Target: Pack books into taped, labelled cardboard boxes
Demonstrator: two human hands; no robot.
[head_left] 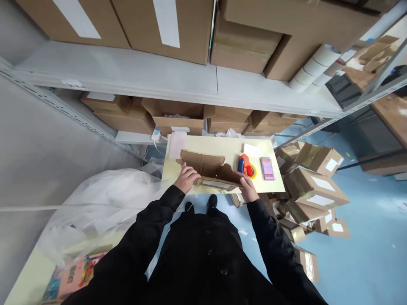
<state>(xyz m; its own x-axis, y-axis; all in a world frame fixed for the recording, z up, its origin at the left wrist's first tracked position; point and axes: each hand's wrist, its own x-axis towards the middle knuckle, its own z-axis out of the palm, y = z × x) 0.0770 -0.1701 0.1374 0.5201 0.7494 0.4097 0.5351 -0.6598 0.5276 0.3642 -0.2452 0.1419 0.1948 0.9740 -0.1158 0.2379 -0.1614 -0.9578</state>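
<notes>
Between my hands is an opened brown cardboard box (205, 163) with torn flaps, held at the front edge of a pale yellow table (219, 144). My left hand (187, 178) grips its left end, fingers bent over the edge. At the opposite end, my right hand (248, 188) has its thumb and fingers closed on the cardboard. A white label strip (216, 184) shows on the near side. Just beyond my right hand lies a red and blue tape dispenser (244, 164) with a yellow-rimmed roll. Farther right is a blurred pinkish-purple item (267, 168).
Grey shelving (127, 72) with cardboard boxes spans the back, its lower board overhanging behind the table. Taped cartons (314, 188) are piled on the blue floor at right. White plastic sheeting (98, 199) bulges at left. White paper (252, 149) lies on the table.
</notes>
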